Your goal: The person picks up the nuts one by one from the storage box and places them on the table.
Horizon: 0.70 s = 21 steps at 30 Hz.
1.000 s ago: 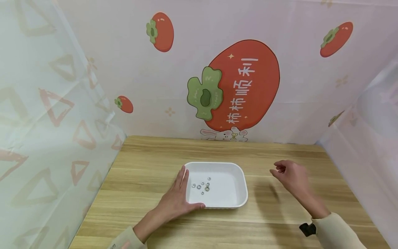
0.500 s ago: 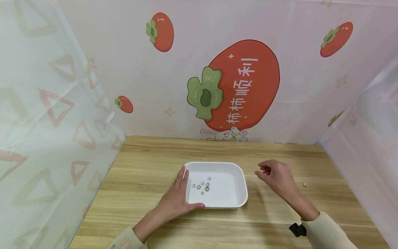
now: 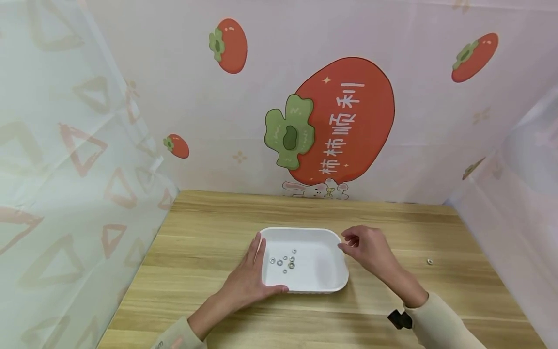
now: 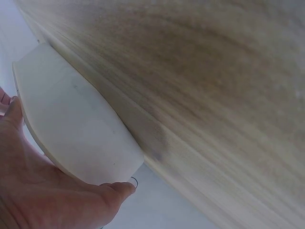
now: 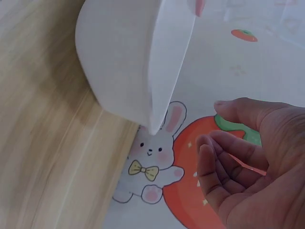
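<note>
A white tray point(image 3: 320, 264) stands on the wooden table, with several small metal nuts point(image 3: 291, 265) grouped in its left half. My left hand point(image 3: 246, 278) rests at the tray's left end, fingers along that rim and thumb at the near edge; in the left wrist view the thumb touches the outer wall. Just off the tray's right rim hovers my right hand point(image 3: 368, 249). Its fingers are loosely bent and the thumb stands apart from them. In the right wrist view I see nothing between the right thumb and fingers point(image 5: 209, 167).
One more small metal ring, like the nuts point(image 3: 429, 261), lies on the table point(image 3: 209, 218) to the right. A cloth wall point(image 3: 196, 97) printed with persimmons rises behind the table, and pale cloth also closes off both sides.
My right hand has moved left from over the right part of the table to the tray's right rim, uncovering the single ring there. The left hand and tray hold still.
</note>
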### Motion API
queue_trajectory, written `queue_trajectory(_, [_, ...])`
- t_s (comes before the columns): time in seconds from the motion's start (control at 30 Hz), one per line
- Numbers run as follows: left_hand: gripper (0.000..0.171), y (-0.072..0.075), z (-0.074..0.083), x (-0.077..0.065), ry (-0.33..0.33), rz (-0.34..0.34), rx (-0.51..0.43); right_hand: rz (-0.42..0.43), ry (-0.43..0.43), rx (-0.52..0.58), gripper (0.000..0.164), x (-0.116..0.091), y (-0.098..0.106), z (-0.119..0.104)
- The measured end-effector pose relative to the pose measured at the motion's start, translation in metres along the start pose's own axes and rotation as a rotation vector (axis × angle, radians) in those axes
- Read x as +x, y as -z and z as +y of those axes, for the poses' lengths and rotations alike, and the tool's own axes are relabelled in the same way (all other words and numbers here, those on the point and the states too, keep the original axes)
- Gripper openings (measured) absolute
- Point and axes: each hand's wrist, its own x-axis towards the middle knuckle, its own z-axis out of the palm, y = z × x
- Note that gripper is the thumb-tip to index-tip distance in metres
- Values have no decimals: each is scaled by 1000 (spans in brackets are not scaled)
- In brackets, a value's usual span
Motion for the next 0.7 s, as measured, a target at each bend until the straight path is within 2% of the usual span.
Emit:
queue_trajectory(0.43, [140, 1, 0, -1, -14, 3, 3, -54, 20, 79, 16, 5, -16, -15])
queue_trajectory(0.7, [139, 0, -1, 1, -12, -3, 1, -94, -1, 75, 16, 8, -29, -22])
